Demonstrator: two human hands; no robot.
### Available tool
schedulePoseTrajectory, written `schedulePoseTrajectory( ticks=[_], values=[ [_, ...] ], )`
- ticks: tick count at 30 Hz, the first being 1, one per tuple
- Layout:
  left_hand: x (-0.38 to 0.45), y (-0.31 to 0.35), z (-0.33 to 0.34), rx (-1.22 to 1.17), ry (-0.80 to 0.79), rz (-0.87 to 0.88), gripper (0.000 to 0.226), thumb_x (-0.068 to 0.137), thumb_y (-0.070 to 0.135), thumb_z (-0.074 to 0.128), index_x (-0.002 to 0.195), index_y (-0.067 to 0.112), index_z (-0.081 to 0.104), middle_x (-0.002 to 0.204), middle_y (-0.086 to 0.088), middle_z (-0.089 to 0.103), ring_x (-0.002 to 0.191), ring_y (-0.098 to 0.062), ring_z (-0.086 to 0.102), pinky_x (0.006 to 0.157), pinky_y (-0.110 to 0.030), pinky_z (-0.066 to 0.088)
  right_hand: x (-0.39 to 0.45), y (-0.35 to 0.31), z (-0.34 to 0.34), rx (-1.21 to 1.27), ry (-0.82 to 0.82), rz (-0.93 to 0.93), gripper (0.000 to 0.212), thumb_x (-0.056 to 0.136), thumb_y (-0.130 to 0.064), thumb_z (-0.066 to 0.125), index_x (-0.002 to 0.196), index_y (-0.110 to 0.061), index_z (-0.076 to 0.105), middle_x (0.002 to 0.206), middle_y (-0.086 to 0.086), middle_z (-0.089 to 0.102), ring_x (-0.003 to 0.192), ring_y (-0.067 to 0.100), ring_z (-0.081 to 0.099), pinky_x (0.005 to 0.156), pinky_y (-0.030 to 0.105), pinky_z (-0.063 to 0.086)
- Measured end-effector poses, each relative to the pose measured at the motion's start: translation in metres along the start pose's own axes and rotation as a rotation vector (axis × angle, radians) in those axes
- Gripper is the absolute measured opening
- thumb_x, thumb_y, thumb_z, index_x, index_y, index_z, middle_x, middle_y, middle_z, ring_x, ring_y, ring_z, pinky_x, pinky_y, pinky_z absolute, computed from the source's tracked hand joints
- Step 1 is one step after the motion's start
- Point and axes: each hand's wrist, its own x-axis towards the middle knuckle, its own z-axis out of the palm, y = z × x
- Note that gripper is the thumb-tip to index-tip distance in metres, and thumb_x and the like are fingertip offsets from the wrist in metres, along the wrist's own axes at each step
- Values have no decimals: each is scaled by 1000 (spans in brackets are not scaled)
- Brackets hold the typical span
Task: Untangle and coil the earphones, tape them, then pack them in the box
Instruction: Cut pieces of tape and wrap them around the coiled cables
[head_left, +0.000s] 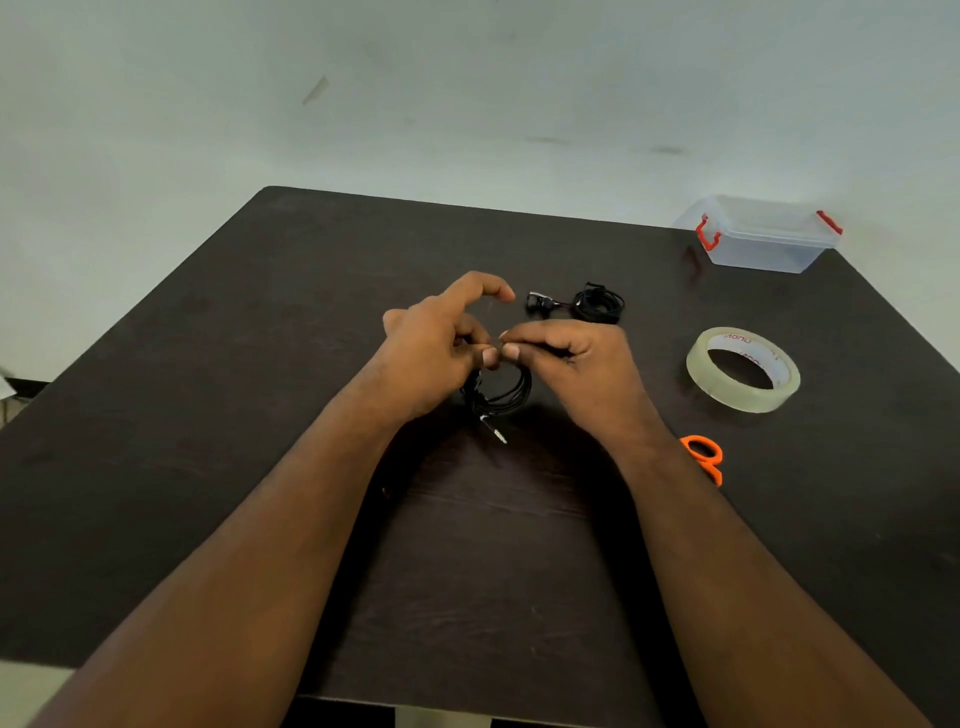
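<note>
One thin black earphone cable (498, 389), already coiled, sits at the centre of the dark wooden table (260, 364). The left hand (436, 348) and right hand (576, 358) pinch it at its top, thumbs meeting, probably fixing tape. A second black coiled set (597, 304) lies at one o'clock. Packing remains: the clear plastic box with red clips (761, 234) waits at two o'clock, the clear tape roll (743, 370) at three.

Both forearms reaching toward 12 o'clock, left hand (434, 345) and right hand (576, 358) meeting fingertip to fingertip, fingers curled and pinching, left index finger arched up.
</note>
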Motion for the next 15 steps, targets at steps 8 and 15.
schedulePoseTrajectory(
  ticks=[8,15],
  values=[
    [-2,7,-1,-52,-34,117,57,84,5,69,118,44,46,80,23,70,95,0,64,102,-57,37,2,-1,-1,406,125,548,8,73,-11,79,72,-18,75,76,9,73,68,17,67,61,29,51],
    [-3,5,4,-100,-40,57,37,83,24,72,111,40,53,84,18,68,101,-5,59,102,-56,36,4,-4,-3,576,231,616,18,70,1,80,79,-12,69,77,12,72,70,21,68,62,28,54]
  ],
)
